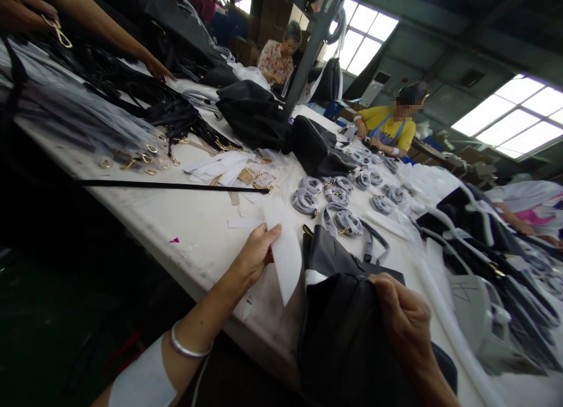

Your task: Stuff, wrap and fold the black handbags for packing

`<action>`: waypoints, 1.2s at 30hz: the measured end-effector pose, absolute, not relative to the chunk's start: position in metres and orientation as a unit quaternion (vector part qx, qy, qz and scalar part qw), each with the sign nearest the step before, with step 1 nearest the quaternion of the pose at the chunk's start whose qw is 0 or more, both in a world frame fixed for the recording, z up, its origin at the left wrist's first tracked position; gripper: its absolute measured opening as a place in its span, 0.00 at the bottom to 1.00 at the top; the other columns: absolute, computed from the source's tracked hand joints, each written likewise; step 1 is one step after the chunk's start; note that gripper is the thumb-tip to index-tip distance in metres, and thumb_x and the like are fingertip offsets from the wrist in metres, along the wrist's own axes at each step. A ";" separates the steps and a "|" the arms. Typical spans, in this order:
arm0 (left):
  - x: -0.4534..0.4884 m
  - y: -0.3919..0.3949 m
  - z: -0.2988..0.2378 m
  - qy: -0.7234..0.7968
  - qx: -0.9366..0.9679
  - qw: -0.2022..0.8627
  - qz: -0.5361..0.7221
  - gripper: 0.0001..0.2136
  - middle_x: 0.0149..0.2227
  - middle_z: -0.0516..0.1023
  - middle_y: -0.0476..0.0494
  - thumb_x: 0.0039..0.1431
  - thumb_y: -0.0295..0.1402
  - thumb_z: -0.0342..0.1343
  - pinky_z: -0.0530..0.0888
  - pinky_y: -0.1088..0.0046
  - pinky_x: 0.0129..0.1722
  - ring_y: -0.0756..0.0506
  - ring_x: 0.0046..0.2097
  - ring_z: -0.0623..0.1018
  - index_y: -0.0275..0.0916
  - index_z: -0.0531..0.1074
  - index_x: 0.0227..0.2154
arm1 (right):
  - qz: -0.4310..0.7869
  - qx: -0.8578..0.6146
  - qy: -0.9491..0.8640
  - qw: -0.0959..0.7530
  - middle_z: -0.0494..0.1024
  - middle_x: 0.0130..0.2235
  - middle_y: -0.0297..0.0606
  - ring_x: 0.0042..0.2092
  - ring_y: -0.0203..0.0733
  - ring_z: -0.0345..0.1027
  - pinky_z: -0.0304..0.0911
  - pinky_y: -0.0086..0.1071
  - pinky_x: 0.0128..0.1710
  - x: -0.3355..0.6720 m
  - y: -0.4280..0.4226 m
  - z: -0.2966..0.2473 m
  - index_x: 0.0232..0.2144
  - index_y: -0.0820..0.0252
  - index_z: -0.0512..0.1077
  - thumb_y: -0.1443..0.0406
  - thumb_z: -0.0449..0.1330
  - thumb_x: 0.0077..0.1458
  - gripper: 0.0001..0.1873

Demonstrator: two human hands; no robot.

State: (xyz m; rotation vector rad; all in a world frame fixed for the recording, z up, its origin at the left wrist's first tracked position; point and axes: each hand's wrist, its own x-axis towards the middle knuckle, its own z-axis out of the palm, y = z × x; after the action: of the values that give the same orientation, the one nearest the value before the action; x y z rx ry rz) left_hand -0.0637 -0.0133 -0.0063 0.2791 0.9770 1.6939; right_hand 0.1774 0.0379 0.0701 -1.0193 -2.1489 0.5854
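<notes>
Between the thumb and fingers of my left hand (259,251) is a white strip of thin sheet (285,257), held upright over the table edge. My right hand (402,313) grips the top edge of a black handbag (338,325), whose body hangs at the table's front edge. Some white material shows at the bag's opening. Just behind it are a dark flap (334,251) and a wrapped handle (376,246). The fingertips of my right hand are partly hidden by the bag's edge.
Coiled, wrapped straps (305,202) lie on the white table (176,219). Black straps with gold clasps (147,155) are piled at left, near a co-worker's arms (132,43). More black bags (250,111) stand behind. A metal post (312,55) rises mid-table. Other people sit farther back.
</notes>
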 end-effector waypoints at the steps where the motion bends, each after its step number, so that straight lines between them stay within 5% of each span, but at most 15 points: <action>1: -0.065 -0.014 -0.006 0.418 0.106 0.531 0.729 0.19 0.32 0.76 0.46 0.48 0.43 0.63 0.72 0.76 0.24 0.50 0.26 0.74 0.37 0.66 0.38 | 0.222 -0.391 -0.827 0.336 0.67 0.19 0.34 0.22 0.37 0.60 0.55 0.29 0.22 0.177 0.037 0.070 0.19 0.58 0.71 0.51 0.52 0.61 0.25; 8: -0.064 -0.013 -0.009 0.463 0.111 0.454 0.753 0.22 0.39 0.76 0.46 0.43 0.36 0.64 0.75 0.72 0.27 0.47 0.35 0.77 0.41 0.63 0.41 | 0.196 -0.333 -0.873 0.298 0.66 0.19 0.32 0.21 0.35 0.61 0.55 0.27 0.22 0.175 0.040 0.066 0.20 0.58 0.70 0.56 0.51 0.63 0.22; 19: -0.067 -0.010 0.001 0.483 0.154 0.327 0.798 0.19 0.33 0.77 0.49 0.44 0.38 0.65 0.72 0.75 0.35 0.49 0.34 0.75 0.37 0.68 0.38 | 0.245 -0.336 -0.896 0.158 0.66 0.20 0.31 0.22 0.34 0.60 0.54 0.27 0.23 0.163 0.041 0.063 0.20 0.58 0.68 0.53 0.50 0.63 0.23; 26: -0.062 -0.012 0.012 0.474 0.211 0.316 0.794 0.18 0.34 0.76 0.48 0.48 0.39 0.64 0.71 0.76 0.34 0.48 0.35 0.76 0.37 0.68 0.39 | 0.267 -0.389 -0.849 0.237 0.79 0.37 0.38 0.37 0.44 0.70 0.64 0.34 0.39 0.139 0.060 0.071 0.37 0.56 0.76 0.53 0.57 0.58 0.15; 36: -0.081 0.008 0.000 0.600 0.253 0.242 0.719 0.15 0.33 0.75 0.46 0.55 0.40 0.57 0.73 0.73 0.31 0.47 0.32 0.75 0.38 0.65 0.42 | 0.204 -0.283 -0.930 0.119 0.77 0.48 0.40 0.51 0.46 0.68 0.59 0.41 0.55 0.097 0.103 0.048 0.48 0.54 0.73 0.68 0.52 0.55 0.19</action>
State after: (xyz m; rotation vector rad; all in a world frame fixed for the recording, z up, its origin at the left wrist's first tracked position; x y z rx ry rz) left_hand -0.0814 0.0076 0.0000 0.6925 1.6408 1.9664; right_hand 0.0968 0.1027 0.0480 -0.8263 -2.7180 0.5950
